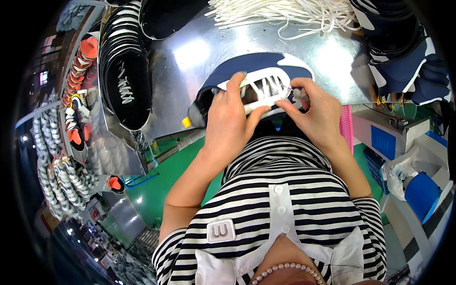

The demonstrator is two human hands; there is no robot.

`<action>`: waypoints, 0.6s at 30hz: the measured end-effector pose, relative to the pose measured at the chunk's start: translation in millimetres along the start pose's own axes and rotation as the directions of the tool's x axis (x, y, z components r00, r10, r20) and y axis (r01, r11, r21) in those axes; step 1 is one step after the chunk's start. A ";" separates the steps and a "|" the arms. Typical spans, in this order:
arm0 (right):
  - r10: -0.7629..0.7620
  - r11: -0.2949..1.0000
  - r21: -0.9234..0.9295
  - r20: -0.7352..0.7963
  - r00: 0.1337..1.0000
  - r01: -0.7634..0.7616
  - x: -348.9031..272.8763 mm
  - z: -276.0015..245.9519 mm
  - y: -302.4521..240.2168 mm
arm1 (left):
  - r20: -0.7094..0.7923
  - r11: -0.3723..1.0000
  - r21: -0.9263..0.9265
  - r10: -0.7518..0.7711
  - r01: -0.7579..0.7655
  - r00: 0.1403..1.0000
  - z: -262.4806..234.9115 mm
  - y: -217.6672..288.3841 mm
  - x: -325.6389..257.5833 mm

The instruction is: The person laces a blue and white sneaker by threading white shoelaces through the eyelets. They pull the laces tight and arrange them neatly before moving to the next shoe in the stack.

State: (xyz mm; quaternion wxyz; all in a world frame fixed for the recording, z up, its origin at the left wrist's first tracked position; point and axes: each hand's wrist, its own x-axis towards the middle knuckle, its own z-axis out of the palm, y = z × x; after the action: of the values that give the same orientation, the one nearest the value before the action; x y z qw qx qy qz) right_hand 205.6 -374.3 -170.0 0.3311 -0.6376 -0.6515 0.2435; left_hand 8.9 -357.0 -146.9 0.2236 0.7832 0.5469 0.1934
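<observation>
A navy shoe upper (247, 62) with a white lacing panel rests at the near edge of the metal table. White shoelace (270, 84) crosses its opening in several rungs. My left hand (228, 114) grips the panel's left end, with fingers on the far side and thumb along the near side. At the panel's right end my right hand (316, 107) is closed, thumb and forefinger by the last rungs. A small greyish-white bunched thing (300, 96) shows inside its curled fingers; I cannot make out what it is. A yellow tip (186, 122) sticks out beside the upper's left end.
A heap of loose white laces (285, 10) lies at the table's far side. Black-lined uppers (126, 88) are stacked on the left, navy and white ones (399, 66) on the right. The metal table (175, 90) ends near my waist. A pink basket (346, 126) stands at right.
</observation>
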 end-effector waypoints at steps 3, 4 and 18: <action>0.049 0.999 0.002 0.060 0.997 -0.049 -2.7 -2.2 -6.0 | -0.177 0.979 0.178 0.125 -0.094 0.976 2.7 -1.9 -7.6; 0.030 0.999 -0.037 0.084 0.996 -0.027 -4.7 0.8 -1.1 | -0.154 0.979 0.171 0.136 -0.109 0.979 2.0 -4.1 -9.1; -0.221 0.946 0.309 0.385 0.896 0.100 -19.0 -9.9 -0.1 | -0.307 0.970 0.007 0.235 -0.245 0.922 6.5 -14.8 31.6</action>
State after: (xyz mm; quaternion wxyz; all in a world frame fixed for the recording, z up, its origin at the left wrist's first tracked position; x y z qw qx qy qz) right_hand 212.3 -394.2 -165.7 0.2915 -0.4611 -0.7164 0.4349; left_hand 11.4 -323.6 -158.7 0.1232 0.8013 0.4719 0.3467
